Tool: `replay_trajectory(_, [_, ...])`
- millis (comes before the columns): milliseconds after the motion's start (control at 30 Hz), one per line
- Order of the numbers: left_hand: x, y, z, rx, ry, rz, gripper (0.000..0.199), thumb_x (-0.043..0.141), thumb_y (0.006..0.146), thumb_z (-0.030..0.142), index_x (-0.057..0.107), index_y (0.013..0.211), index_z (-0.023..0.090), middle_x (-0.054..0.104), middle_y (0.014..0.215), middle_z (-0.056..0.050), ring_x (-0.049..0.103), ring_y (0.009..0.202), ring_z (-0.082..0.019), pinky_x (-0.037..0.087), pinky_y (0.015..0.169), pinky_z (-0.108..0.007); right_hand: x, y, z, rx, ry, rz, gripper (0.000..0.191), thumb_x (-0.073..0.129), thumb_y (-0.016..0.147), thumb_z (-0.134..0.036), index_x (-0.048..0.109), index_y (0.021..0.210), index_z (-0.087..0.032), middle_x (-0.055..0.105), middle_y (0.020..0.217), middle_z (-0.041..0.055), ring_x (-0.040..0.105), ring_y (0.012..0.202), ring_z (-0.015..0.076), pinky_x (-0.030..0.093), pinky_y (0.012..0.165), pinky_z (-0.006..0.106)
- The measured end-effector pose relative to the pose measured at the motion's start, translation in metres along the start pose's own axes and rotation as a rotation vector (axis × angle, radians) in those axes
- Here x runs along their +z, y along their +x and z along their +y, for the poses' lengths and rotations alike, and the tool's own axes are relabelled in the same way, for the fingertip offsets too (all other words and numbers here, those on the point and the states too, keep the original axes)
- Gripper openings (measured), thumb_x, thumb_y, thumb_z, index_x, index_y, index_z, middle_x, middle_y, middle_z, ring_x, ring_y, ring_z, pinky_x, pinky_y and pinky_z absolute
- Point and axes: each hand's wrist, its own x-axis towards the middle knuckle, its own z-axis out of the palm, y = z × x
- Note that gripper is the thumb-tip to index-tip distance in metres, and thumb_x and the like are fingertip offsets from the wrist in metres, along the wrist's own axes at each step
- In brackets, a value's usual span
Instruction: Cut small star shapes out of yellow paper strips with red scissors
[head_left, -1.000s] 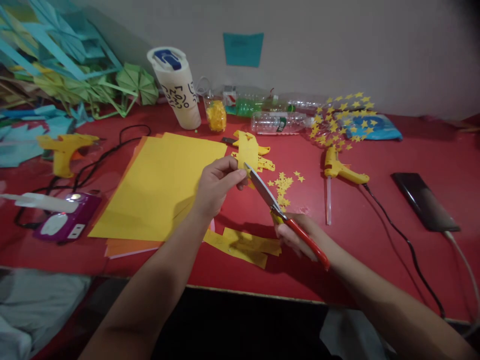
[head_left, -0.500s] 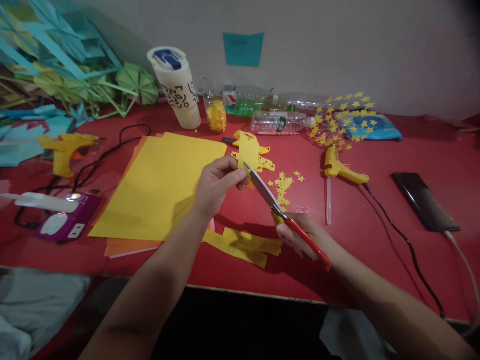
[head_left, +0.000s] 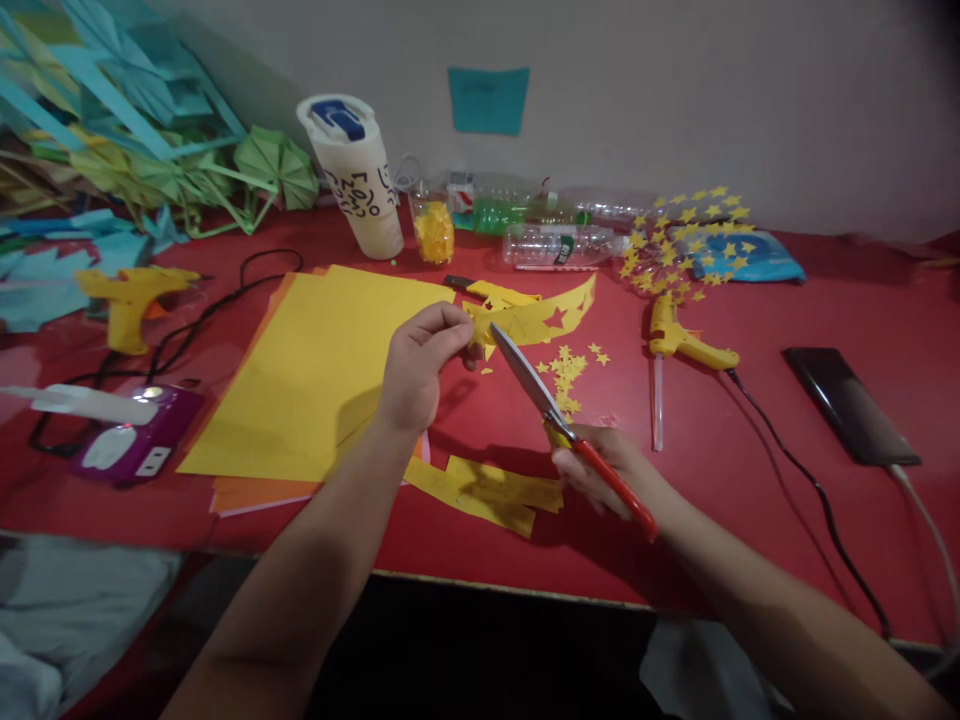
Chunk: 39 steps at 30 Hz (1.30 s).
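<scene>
One yellow paper strip (head_left: 525, 322) (star-shaped hole toward its free end) is pinched by the left hand (head_left: 420, 365) above the red desk (head_left: 697, 430); one pair of red-handled scissors (head_left: 529, 380) is gripped in the right hand (head_left: 626, 458), tip at the strip; loose paper stars (head_left: 568, 370) lie nearby.

Under dim light, a grey wall (head_left: 622, 100) spans eleven to one o'clock behind a red worktop (head_left: 709, 425), its front edge (head_left: 480, 586) at six.

left fingers (head_left: 451, 340) pinched, right fingers (head_left: 579, 474) curled, forearms (head_left: 319, 560) angled inward
</scene>
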Motion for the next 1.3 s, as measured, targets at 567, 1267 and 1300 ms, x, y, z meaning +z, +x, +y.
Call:
replay_trajectory(567, [0.0, 0.0, -0.001, 0.026, 0.043, 0.015, 0.01, 0.065, 0.071, 0.024, 0.061, 0.064, 0.019, 0.052, 0.051, 0.004, 0.044, 0.047, -0.005, 0.039, 0.047, -0.019, -0.002, -0.001, -0.003, 0.006, -0.036, 0.016, 0.055, 0.051, 0.08, -0.071, 0.037, 0.058, -0.023, 0.038, 0.044, -0.0057, 0.036, 0.04, 0.0087, 0.027, 0.039, 0.023])
replay_trajectory(1267, [-0.007, 0.002, 0.001, 0.027, 0.122, -0.012, 0.011, 0.063, 0.065, 0.022, 0.062, 0.055, 0.019, 0.045, 0.048, 0.003, 0.038, 0.046, -0.006, 0.031, 0.045, -0.022, -0.004, -0.001, -0.006, -0.001, -0.023, -0.033, 0.056, 0.053, 0.078, -0.071, 0.033, 0.058, -0.023, 0.036, 0.047, -0.0069, 0.034, 0.041, 0.0073, 0.026, 0.039, 0.022])
replay_trajectory(1300, [-0.008, 0.003, 0.002, 0.024, 0.124, -0.02, 0.011, 0.063, 0.065, 0.022, 0.062, 0.055, 0.019, 0.046, 0.048, 0.003, 0.038, 0.046, -0.006, 0.031, 0.045, -0.022, -0.004, -0.001, -0.006, 0.002, -0.018, -0.033, 0.056, 0.053, 0.077, -0.072, 0.033, 0.058, -0.023, 0.036, 0.046, -0.007, 0.033, 0.04, 0.0071, 0.025, 0.039, 0.022])
